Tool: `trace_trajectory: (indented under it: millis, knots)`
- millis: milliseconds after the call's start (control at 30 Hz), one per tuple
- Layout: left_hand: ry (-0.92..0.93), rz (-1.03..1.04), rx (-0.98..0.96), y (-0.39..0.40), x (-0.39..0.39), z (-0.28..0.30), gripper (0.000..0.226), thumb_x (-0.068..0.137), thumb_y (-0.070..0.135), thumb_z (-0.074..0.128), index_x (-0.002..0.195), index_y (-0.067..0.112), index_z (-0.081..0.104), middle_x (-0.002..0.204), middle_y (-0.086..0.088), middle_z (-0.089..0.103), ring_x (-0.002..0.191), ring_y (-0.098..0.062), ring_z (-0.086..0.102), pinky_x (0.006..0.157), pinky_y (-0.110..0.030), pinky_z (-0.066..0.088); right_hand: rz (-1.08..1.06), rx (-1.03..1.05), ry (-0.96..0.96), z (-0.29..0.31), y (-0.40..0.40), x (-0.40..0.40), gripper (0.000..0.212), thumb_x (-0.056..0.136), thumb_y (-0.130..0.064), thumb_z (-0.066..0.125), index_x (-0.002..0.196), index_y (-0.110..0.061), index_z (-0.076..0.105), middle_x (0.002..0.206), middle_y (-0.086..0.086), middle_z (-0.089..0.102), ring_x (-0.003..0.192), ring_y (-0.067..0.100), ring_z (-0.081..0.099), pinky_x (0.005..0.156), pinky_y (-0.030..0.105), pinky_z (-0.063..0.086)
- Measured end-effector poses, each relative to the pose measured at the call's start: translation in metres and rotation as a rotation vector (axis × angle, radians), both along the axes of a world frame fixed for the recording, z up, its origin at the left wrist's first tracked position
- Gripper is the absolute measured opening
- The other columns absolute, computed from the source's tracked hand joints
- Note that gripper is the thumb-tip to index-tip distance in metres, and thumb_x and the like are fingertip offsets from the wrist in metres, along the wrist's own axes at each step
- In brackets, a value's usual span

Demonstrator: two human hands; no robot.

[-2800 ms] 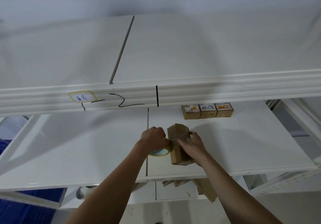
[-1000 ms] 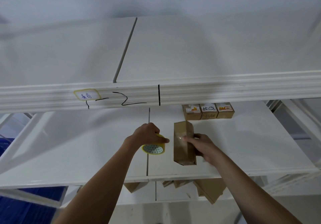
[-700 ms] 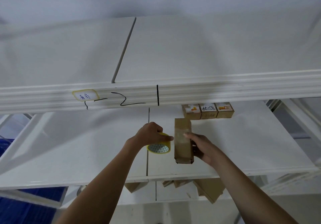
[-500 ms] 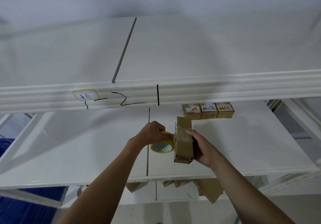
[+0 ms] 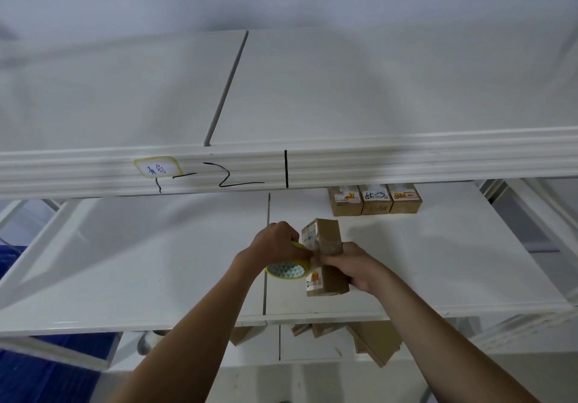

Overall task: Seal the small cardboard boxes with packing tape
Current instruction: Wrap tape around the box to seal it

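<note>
While the box (image 5: 325, 257) stands on end over the front of the middle shelf (image 5: 438, 265), the right hand (image 5: 353, 266) wraps round its right side, fingers curled against the cardboard. Just left of the box, touching it, the left hand (image 5: 276, 244) grips a yellow tape roll (image 5: 286, 269) — fingers closed over its top. Behind the box, three labelled boxes (image 5: 374, 199) sit in a row at the shelf's back — flattened cardboard (image 5: 369, 338) lies below it.
</note>
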State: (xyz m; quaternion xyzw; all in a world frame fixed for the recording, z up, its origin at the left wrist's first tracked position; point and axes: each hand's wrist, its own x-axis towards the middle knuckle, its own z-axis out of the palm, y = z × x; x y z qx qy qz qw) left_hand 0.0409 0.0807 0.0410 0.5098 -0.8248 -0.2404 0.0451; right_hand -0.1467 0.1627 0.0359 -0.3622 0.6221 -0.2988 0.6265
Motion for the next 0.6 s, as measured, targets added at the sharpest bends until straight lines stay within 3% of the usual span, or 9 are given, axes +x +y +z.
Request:
trace_trajectory:
  millis: [100, 167, 300, 467, 600]
  knots:
    - [0.047, -0.044, 0.027, -0.001, 0.002, 0.003, 0.045, 0.084, 0.055, 0.071, 0.06, 0.018, 0.059, 0.059, 0.002, 0.054, 0.061, -0.016, 0.057, 0.06, -0.029, 0.048, -0.039, 0.025, -0.024, 0.0, -0.001, -0.004, 0.028, 0.087, -0.01, 0.075, 0.114, -0.011, 0.07, 0.107, 0.012, 0.076, 0.103, 0.027, 0.072, 0.097, 0.048, 0.056]
    - [0.111, -0.075, 0.143, -0.003, 0.007, 0.006, 0.048, 0.09, 0.05, 0.068, 0.057, 0.017, 0.053, 0.058, 0.002, 0.05, 0.06, -0.015, 0.052, 0.058, -0.025, 0.041, -0.067, 0.033, -0.026, -0.002, -0.001, -0.008, 0.03, 0.086, -0.009, 0.073, 0.116, -0.009, 0.068, 0.105, 0.014, 0.076, 0.102, 0.03, 0.072, 0.096, 0.051, 0.056]
    - [0.223, -0.063, 0.383, -0.006, 0.022, 0.006, 0.05, 0.082, 0.053, 0.076, 0.056, 0.018, 0.051, 0.057, 0.004, 0.048, 0.058, -0.01, 0.046, 0.059, -0.025, 0.037, -0.037, 0.052, -0.065, -0.005, 0.001, -0.014, 0.033, 0.086, -0.011, 0.075, 0.118, -0.007, 0.068, 0.104, 0.015, 0.077, 0.101, 0.031, 0.073, 0.093, 0.049, 0.058]
    - [0.193, -0.073, 0.318, -0.01, 0.025, 0.009, 0.045, 0.081, 0.05, 0.078, 0.054, 0.023, 0.055, 0.051, 0.013, 0.05, 0.052, -0.002, 0.049, 0.058, -0.021, 0.04, -0.038, 0.076, -0.134, -0.008, 0.004, -0.015, 0.036, 0.087, -0.01, 0.074, 0.121, -0.003, 0.065, 0.107, 0.017, 0.076, 0.101, 0.032, 0.073, 0.09, 0.048, 0.059]
    - [0.137, -0.07, 0.259, -0.014, 0.027, 0.009, 0.054, 0.074, 0.064, 0.077, 0.057, 0.018, 0.055, 0.056, 0.003, 0.046, 0.055, -0.011, 0.045, 0.058, -0.029, 0.038, -0.036, 0.088, -0.144, -0.007, 0.005, -0.017, 0.04, 0.087, -0.009, 0.073, 0.125, -0.002, 0.063, 0.109, 0.017, 0.075, 0.103, 0.032, 0.073, 0.093, 0.05, 0.058]
